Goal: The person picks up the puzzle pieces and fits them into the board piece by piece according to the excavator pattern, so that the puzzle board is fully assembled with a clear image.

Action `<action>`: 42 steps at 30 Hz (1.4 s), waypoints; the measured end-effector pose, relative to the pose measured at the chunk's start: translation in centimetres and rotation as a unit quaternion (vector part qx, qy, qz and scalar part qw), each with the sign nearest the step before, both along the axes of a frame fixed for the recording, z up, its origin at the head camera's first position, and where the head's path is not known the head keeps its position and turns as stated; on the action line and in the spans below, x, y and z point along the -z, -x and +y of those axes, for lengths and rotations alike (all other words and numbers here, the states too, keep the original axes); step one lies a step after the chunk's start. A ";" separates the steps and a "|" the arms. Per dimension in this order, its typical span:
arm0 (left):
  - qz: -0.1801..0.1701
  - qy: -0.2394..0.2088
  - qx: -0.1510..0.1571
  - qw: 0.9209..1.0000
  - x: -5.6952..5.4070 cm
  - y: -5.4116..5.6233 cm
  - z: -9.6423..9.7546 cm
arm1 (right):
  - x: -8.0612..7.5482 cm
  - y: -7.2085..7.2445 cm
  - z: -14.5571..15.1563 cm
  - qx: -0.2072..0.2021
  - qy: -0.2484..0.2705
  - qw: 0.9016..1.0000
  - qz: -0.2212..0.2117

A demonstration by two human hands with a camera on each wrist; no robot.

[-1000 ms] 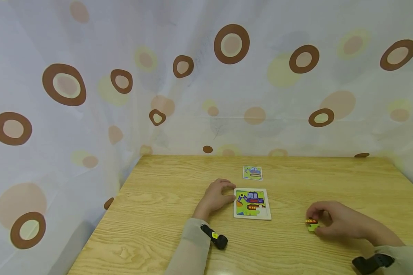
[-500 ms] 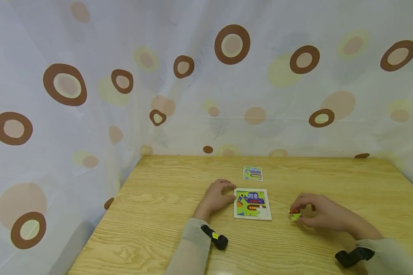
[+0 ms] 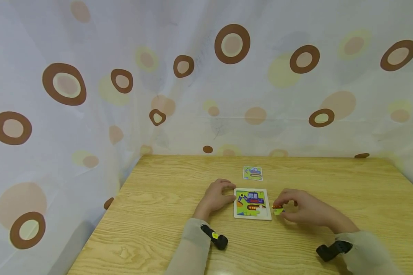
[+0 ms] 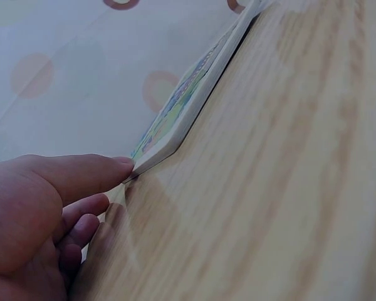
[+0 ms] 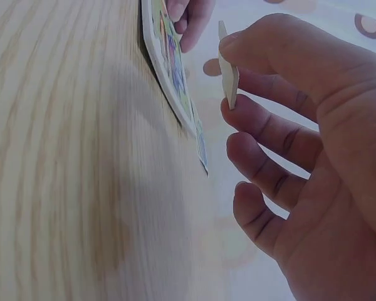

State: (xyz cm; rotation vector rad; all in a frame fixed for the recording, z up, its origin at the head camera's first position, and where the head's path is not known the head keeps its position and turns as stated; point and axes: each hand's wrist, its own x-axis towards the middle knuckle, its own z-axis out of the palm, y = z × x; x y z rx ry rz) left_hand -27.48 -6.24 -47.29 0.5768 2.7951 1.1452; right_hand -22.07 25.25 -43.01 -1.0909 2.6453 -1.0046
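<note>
My right hand [image 3: 308, 208] pinches a puzzle piece [image 3: 278, 211], green with a red and yellow strip, just off the right edge of a square white-framed puzzle board [image 3: 252, 218]. In the right wrist view that piece [image 5: 229, 74] is edge-on between thumb and fingertips, raised over the table. The board bears a purple excavator on green, with a pale gap at its lower right. At the board's left side rests my left hand [image 3: 215, 196], its fingers loosely bent. The left wrist view has its thumb [image 4: 94, 175] touching the frame's corner.
A small picture card [image 3: 252, 173] with the same excavator lies behind the board. The wooden table [image 3: 158, 214] ends at a pale curtain [image 3: 192, 95] with brown rings. Each wrist wears a black strapped camera.
My right hand has moved left with the puzzle piece, from well right of the board to close beside it. The left hand and the board have stayed put.
</note>
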 end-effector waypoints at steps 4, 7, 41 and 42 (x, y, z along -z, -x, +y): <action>-0.002 -0.003 0.003 1.000 -0.1 0.0 0.0 | -0.1 0.3 -1.0 0.006 -0.006 1.000 -0.001; -0.002 -0.005 0.005 1.000 -0.2 -0.1 0.0 | -0.2 0.5 -1.6 0.005 -0.003 1.000 -0.001; -0.002 -0.001 -0.001 1.000 0.0 0.0 -0.1 | 1.8 1.9 -4.5 0.015 -0.024 0.999 -0.036; -0.002 0.000 -0.001 1.000 0.0 0.0 -0.1 | 1.8 2.0 -4.5 0.017 -0.024 0.999 -0.039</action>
